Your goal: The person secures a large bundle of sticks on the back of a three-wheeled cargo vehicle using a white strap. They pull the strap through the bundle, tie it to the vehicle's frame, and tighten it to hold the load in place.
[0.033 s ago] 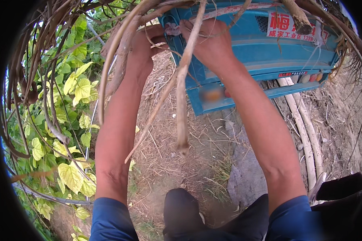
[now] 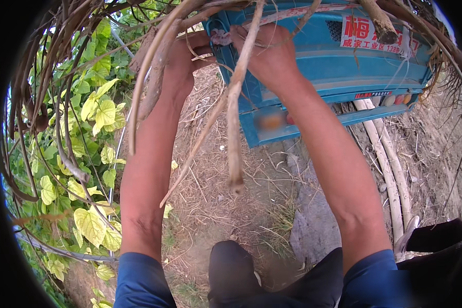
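Observation:
A pale pink-and-white rope (image 2: 222, 37) is looped at the left corner of a blue metal tailgate (image 2: 333, 66), and a length of it runs along the tailgate's top. My right hand (image 2: 268, 50) is closed on the rope just inside that corner, its fingertips partly covered by a branch. Left of the corner is my left hand (image 2: 190, 49), fingers bent toward the tailgate's edge. Branches and the corner cover part of those fingers, so I cannot make out what they hold. A dry forked branch (image 2: 234, 108) hangs down in front of the right hand.
Dry branches (image 2: 154, 77) overhang the tailgate with their load. Green and yellow leafy vines (image 2: 95, 220) grow along the left. Two pale poles (image 2: 390, 169) lie on the ground at the right, near a grey flat slab (image 2: 315, 220). Straw covers the soil.
The hanging branches have swung very slightly to the right. Both hands stay at the tailgate's corner with almost no movement.

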{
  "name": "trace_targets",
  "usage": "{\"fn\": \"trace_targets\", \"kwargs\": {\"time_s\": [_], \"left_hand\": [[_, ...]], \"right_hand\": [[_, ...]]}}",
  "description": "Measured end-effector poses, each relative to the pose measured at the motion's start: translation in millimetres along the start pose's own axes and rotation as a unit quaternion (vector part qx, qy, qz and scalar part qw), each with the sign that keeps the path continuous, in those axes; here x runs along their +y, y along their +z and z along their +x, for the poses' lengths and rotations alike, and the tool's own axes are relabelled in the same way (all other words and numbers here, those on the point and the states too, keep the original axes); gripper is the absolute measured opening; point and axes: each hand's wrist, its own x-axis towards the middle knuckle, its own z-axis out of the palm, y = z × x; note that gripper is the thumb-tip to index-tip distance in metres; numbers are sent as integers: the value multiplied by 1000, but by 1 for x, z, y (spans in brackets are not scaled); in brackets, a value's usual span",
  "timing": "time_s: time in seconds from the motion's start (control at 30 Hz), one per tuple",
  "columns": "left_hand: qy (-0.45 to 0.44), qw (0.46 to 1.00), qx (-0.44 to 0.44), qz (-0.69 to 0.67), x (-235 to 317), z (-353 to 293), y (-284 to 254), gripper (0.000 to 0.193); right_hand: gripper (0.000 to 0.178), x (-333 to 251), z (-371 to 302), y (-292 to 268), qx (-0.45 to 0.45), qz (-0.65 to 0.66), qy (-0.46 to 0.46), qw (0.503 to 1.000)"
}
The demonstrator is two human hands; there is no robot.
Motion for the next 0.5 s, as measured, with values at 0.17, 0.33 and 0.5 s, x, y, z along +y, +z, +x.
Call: {"fn": "trace_targets", "kwargs": {"time_s": [0.17,0.33,0.5], "left_hand": [[1,998,-57,-8,5,-1,-5,31],[106,961,-45,251,16,-8,15,30],[362,870,-41,331,6,8,24,53]], "right_hand": [[29,0,2,3,-37,60,78,994],[33,2,-1,3,-46,117,118,985],[37,1,0,3,-68,95,150,982]]}}
